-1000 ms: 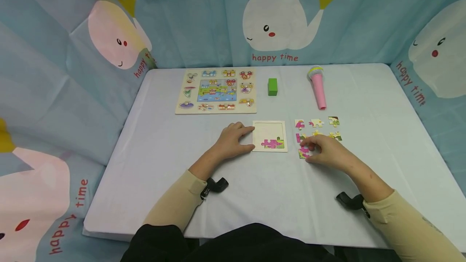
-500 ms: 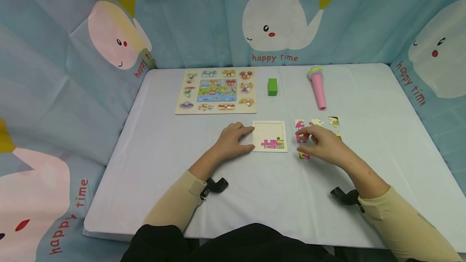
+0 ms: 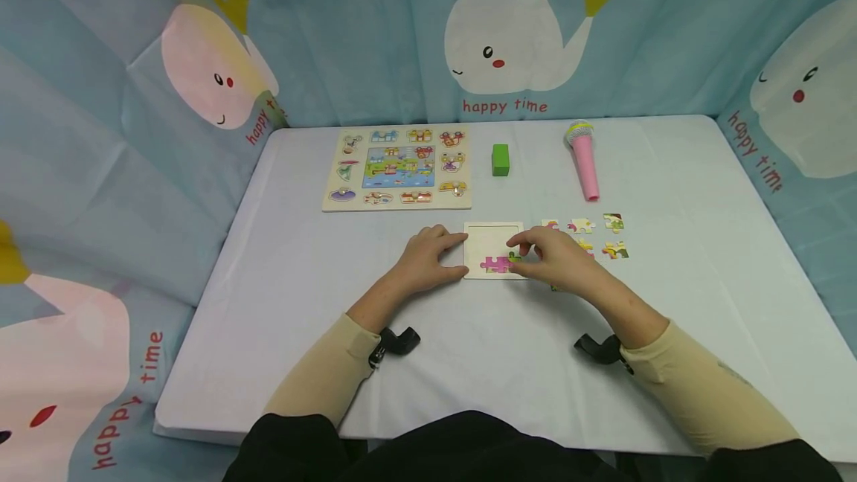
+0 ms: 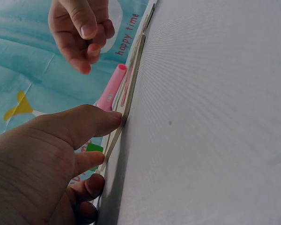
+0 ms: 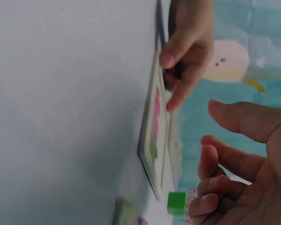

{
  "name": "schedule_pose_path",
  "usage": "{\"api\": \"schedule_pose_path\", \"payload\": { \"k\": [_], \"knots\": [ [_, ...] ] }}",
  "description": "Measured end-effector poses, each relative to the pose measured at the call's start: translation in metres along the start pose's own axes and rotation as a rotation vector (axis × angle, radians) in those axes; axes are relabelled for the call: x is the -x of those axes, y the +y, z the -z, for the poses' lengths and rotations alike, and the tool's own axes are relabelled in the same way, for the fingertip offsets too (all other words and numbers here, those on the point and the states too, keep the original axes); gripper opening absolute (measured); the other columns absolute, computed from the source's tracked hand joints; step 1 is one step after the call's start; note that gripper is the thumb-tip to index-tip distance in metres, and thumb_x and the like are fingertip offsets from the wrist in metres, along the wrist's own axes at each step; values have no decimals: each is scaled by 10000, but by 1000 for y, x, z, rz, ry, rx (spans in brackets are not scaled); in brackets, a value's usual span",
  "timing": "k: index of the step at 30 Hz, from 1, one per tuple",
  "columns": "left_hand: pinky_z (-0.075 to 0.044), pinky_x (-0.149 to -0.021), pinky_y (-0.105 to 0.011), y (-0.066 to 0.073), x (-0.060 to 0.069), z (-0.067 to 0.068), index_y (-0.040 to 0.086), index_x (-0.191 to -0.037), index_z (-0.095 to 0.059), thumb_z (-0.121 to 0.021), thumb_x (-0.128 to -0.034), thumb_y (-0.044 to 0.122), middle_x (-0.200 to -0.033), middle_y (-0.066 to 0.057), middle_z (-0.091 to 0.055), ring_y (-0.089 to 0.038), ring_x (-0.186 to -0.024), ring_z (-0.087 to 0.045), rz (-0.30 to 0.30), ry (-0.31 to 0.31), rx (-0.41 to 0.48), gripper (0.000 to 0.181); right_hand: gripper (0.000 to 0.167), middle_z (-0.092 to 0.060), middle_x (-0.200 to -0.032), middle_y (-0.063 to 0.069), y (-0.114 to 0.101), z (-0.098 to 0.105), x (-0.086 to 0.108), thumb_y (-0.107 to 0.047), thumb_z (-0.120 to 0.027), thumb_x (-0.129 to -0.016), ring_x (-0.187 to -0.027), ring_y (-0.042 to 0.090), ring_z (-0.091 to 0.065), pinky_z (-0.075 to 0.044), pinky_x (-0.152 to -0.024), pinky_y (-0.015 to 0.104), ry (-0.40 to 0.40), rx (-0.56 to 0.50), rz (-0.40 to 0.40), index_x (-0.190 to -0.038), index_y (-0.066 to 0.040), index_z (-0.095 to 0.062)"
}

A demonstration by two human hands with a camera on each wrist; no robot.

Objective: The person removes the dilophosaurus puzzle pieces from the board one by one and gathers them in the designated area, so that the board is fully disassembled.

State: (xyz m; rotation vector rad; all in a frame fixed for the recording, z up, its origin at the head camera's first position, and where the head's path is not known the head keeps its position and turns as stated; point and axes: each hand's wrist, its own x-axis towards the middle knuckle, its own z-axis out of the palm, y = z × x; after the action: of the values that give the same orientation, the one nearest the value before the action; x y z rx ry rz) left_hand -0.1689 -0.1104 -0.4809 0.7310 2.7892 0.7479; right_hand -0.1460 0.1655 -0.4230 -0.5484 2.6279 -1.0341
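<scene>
A small pale wooden puzzle tray (image 3: 489, 238) lies in front of me in the head view, with joined pink and green puzzle pieces (image 3: 496, 265) in its lower part. My left hand (image 3: 428, 262) touches the tray's left edge with thumb and forefinger spread apart. Above the tray's right side hovers my right hand (image 3: 559, 262), hiding that corner. The right wrist view shows its thumb apart from loosely bent fingers (image 5: 234, 154), with nothing seen between them. Several loose puzzle pieces (image 3: 614, 250) lie right of the tray, some partly behind the right hand.
A larger peg puzzle board (image 3: 399, 201) lies at the back left of the white table (image 3: 281, 244). A green block (image 3: 500, 161) and a pink toy microphone (image 3: 585, 166) are behind the tray and the loose pieces. A blue whale-print curtain (image 3: 361, 43) surrounds the table.
My right hand has moved left from over the loose pieces to above the tray's right side. The left hand and the tray have stayed where they were.
</scene>
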Motion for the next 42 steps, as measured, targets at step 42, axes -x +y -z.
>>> {"api": "schedule_pose_path", "payload": {
  "k": [42],
  "knots": [
    [-394, -848, -376, -2, -1, -1, 187, -1465, -594, -768, -884, 424, -1075, 7, -561, -179, -952, -470, -11, 10, -6, 651, 248, -632, -905, 51, 3, -32, -18, -114, -850, -846, -857, 230, -563, -480, -788, 375, 3, 63, -99, -1032, -53, -697]
  ]
}}
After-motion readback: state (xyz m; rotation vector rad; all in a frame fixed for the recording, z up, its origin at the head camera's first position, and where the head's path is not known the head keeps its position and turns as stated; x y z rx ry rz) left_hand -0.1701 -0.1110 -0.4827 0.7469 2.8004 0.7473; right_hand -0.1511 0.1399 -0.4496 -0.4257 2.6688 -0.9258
